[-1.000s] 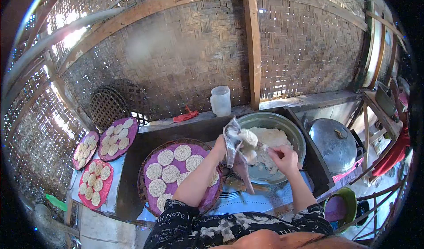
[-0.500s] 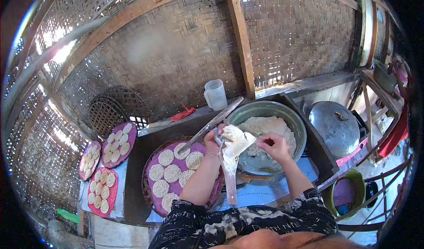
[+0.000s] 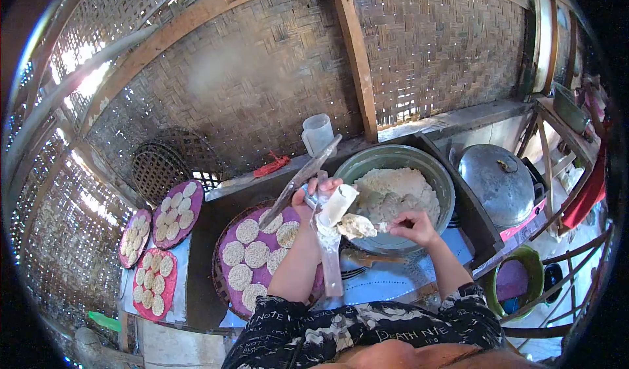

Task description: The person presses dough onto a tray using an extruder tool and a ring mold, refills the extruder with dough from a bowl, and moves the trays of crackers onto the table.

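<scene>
My left hand [image 3: 306, 202] is closed round a hand press with long wooden arms [image 3: 333, 271] and a white, dough-smeared cylinder [image 3: 339, 204], tilted over the left side of the basin. My right hand [image 3: 416, 229] pinches the narrow whitish end of a dough-covered piece [image 3: 357, 226], whose thick end is beside the cylinder; whether a utensil lies under the dough I cannot tell. Pale dough [image 3: 400, 195] fills much of the green basin [image 3: 447, 182] behind my hands. Left of the press, round lacy dough discs [image 3: 256, 256] lie on a purple-lined round tray [image 3: 226, 238].
Smaller trays of discs [image 3: 154, 282] stand at far left. A translucent jug [image 3: 318, 134] and a red cloth-like piece [image 3: 271, 166] sit on the ledge behind. To the right are a lidded metal pot [image 3: 496, 184] and a green bucket [image 3: 534, 264]. A wooden-handled tool [image 3: 377, 258] lies before the basin.
The press has shifted slightly left and turned, bringing its cylinder more upright. My right hand has moved slightly down and right, and the dough-covered piece now shows apart from the cylinder's mouth.
</scene>
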A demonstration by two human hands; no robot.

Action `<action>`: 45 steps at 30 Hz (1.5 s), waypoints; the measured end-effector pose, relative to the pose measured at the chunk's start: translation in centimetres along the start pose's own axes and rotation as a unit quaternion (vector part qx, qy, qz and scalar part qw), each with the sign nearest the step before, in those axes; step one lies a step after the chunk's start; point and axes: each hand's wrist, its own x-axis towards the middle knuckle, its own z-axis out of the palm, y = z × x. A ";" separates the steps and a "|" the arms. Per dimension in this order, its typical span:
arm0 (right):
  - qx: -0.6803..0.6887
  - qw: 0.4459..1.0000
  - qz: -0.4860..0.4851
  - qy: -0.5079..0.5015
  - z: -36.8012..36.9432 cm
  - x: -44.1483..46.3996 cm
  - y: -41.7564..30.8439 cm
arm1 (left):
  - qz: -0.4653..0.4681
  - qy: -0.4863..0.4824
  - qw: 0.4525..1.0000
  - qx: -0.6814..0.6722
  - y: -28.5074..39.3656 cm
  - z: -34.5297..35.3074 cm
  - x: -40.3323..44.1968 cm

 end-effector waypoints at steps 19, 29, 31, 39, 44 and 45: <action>-0.327 0.923 0.117 0.164 -3.9 -0.5 -0.7 | 0.012 0.177 0.864 0.472 5.1 3.2 2.3; 0.528 0.751 0.139 -0.371 14.4 -0.1 -7.7 | 0.079 -0.110 0.930 0.342 7.1 11.8 -1.0; 0.611 0.723 0.200 -0.253 18.2 -2.0 -9.9 | 0.050 -0.133 0.912 0.384 7.9 12.9 -3.1; 0.435 0.837 0.067 -0.324 15.4 0.4 -10.7 | -0.054 0.000 0.602 0.797 14.3 17.2 -16.3; 0.129 0.957 -0.016 -0.260 18.4 0.6 -13.8 | -0.058 0.172 0.446 0.876 11.0 15.6 -20.3; 0.084 0.960 -0.036 -0.265 18.8 0.6 -13.6 | -0.060 0.187 0.447 0.873 10.3 16.1 -20.2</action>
